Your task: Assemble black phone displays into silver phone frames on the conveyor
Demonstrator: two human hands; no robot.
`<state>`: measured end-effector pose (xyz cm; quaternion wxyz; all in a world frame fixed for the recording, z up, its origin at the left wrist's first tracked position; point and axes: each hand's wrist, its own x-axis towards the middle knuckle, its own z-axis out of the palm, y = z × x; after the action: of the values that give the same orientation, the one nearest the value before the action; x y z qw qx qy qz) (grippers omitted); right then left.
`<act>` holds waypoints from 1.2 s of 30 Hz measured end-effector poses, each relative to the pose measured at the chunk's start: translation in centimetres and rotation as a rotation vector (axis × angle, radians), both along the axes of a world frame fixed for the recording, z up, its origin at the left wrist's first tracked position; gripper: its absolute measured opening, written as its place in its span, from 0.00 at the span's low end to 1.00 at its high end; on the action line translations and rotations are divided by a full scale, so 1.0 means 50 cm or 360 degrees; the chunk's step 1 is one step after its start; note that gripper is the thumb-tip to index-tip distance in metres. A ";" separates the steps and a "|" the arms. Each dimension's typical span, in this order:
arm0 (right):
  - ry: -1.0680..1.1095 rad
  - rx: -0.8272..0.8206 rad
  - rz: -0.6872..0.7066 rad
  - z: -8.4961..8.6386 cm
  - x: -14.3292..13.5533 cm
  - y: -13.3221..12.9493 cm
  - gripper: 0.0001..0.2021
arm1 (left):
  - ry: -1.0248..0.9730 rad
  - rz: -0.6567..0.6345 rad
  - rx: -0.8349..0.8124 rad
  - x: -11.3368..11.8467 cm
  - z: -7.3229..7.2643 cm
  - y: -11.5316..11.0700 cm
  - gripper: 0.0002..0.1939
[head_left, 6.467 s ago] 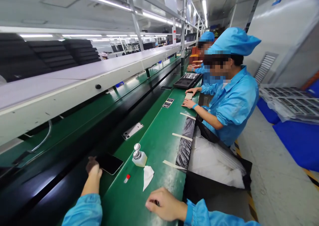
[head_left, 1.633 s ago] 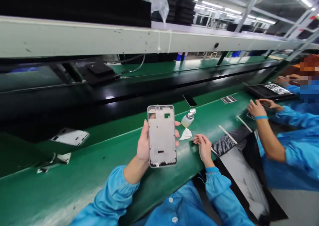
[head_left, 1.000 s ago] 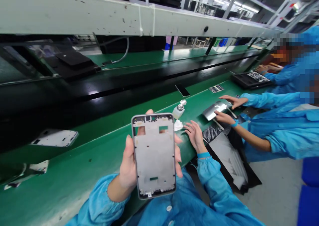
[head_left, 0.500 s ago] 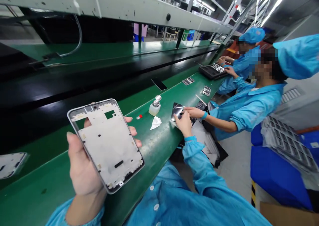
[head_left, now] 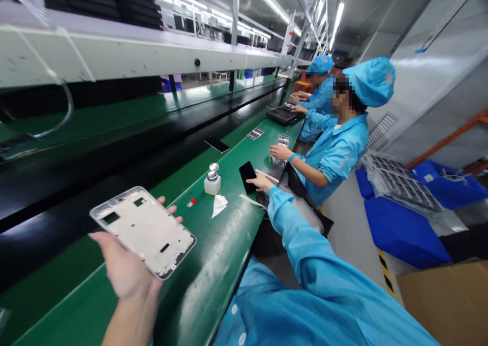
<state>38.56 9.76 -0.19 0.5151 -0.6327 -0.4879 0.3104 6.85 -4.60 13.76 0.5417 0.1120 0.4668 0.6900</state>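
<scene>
My left hand (head_left: 127,270) holds a silver phone mid-frame (head_left: 150,229) by its long edges, its pale inner face tilted up, with the thumb on one side and fingertips on the other. Stretched forward over the bench, my right hand (head_left: 263,182) grips the edge of a black phone screen (head_left: 247,176). Whether the screen touches the bench I cannot tell. Close to that hand lie thin white strips (head_left: 251,200). A small white bottle with a metal top (head_left: 212,182), a crumpled white wipe (head_left: 219,206) and a small red-and-white piece (head_left: 191,202) sit between my hands.
The green bench (head_left: 213,254) runs away beside a dark conveyor (head_left: 160,143). Another black screen (head_left: 217,144) and flat printed pieces (head_left: 255,133) lie farther up. A co-worker's hand (head_left: 281,152) is just beyond mine. Blue bins (head_left: 404,234) stand at the right.
The view has turned right and tipped upward. The co-worker's hand has drawn away from the screen that my right hand is on. My left hand has lowered and tilted the mid-frame flatter.
</scene>
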 end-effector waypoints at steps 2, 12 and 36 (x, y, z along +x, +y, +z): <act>0.0125 -0.0062 0.0066 -0.004 -0.010 0.000 0.20 | -0.0030 -0.0204 0.0075 -0.003 -0.036 0.001 0.53; 0.0335 0.0129 0.0300 -0.045 -0.131 -0.160 0.28 | -0.0234 -0.1037 0.0233 0.050 -0.178 -0.042 0.46; 0.0205 0.1060 0.0752 0.155 -0.283 -0.196 0.13 | 0.0068 -0.1028 0.0782 -0.052 -0.141 -0.030 0.50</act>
<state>24.42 -0.03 7.54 0.6356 -0.2812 -0.6604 0.2842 4.26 -6.12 6.71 0.6778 0.3935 0.2399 0.5728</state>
